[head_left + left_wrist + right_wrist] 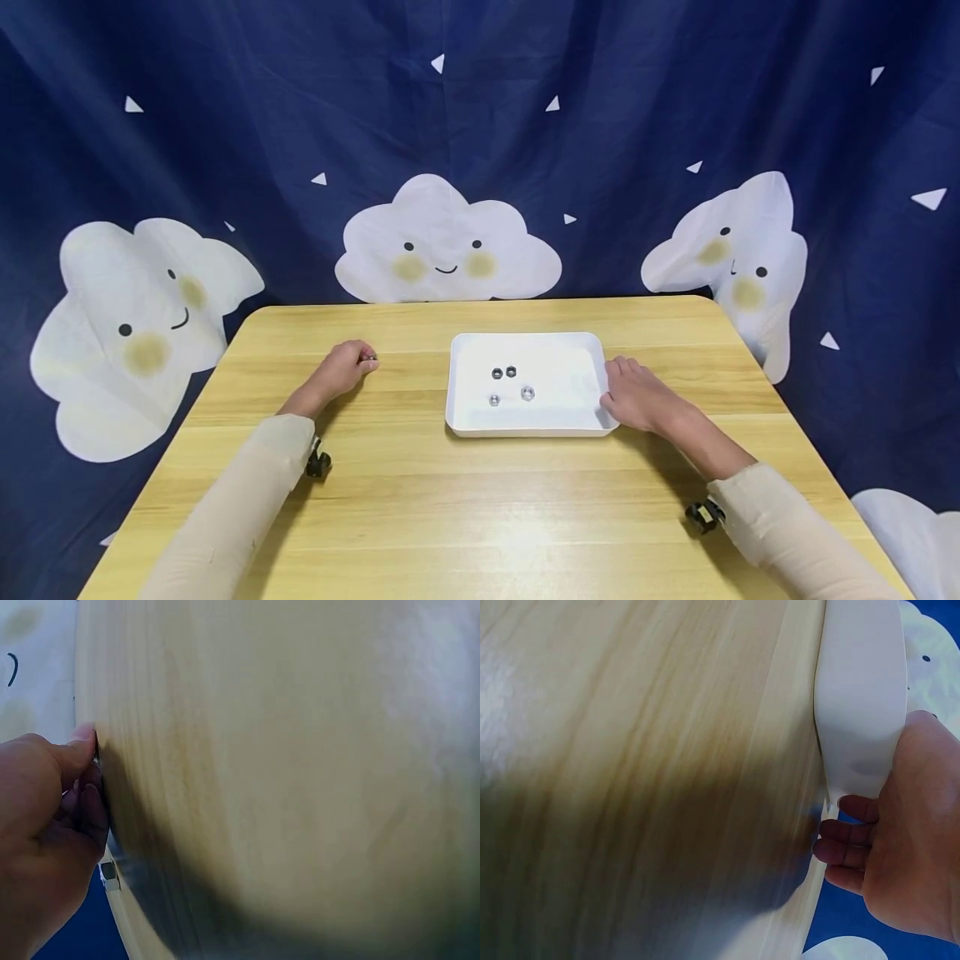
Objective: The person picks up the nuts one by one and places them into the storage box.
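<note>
My left hand (341,369) is down at the table left of the tray, thumb and fingertips pinched together. A small metal nut (372,358) shows at those fingertips, mostly hidden by them. In the left wrist view a silver hex nut (109,874) shows just past the left hand (52,825). My right hand (637,395) holds the right end of a shallow white tray (570,432), thumb at its rim. Seen from the right wrist, the fingers of the right hand (915,832) curl by the tray's outer wall (861,690). Two dark nuts (497,373) and two silver nuts (527,393) lie inside the tray.
The wooden table (420,508) runs under both arms, with rounded far corners. Behind it hangs a dark blue curtain (480,125) with white clouds. A small black device (318,462) is fixed at the left cuff, and another black device (703,517) at the right.
</note>
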`<state>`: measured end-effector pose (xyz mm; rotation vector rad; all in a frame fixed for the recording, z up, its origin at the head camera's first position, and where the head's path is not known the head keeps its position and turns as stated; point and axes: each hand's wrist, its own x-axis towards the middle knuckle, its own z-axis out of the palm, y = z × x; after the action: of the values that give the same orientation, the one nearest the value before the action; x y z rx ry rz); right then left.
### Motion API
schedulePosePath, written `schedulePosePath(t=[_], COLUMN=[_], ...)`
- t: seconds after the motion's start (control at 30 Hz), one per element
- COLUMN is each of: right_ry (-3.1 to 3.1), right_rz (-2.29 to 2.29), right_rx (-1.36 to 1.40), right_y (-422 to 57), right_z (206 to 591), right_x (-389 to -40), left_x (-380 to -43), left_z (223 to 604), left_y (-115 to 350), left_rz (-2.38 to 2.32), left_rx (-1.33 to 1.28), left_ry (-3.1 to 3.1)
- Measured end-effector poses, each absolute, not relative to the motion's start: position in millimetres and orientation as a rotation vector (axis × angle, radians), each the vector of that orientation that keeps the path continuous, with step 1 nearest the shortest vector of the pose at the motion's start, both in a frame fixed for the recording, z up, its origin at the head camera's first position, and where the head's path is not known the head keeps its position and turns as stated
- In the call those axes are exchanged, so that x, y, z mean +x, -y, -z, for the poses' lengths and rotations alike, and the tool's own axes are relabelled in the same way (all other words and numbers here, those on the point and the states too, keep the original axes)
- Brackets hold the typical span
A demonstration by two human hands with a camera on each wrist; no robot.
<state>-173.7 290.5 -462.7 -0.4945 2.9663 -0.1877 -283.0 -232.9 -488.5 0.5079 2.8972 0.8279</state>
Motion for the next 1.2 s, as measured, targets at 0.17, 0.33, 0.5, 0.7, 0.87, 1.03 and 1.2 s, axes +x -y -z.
schedulePosePath(t=[0.17, 0.33, 0.5, 0.7, 0.87, 1.03, 1.2], right_ry=[-2.974, -2.969, -2.961, -2.959, -2.964, -2.963, -2.968], right_rz=[0.184, 0.185, 0.173, 0.172, 0.172, 0.174, 0.176], right_rx=[-0.507, -0.516, -0.52, -0.513, -0.521, -0.532, -0.529], right_y=[-290, -289, -289, -290, -290, -291, -291], right_z=[462, 461, 462, 463, 463, 463, 463], right_x=[-174, -174, -175, -175, -176, -176, -174], left_x=[-286, -287, -287, -287, -288, -288, -288], left_z=[491, 490, 490, 488, 486, 487, 481], left_y=[233, 234, 234, 233, 233, 230, 223], left_rz=[-0.769, -0.783, -0.789, -0.808, -0.776, -0.746, -0.756], left_rx=[0.557, 0.547, 0.562, 0.539, 0.545, 0.578, 0.618], left_ry=[-2.901, -2.905, -2.919, -2.905, -2.922, -2.942, -2.958])
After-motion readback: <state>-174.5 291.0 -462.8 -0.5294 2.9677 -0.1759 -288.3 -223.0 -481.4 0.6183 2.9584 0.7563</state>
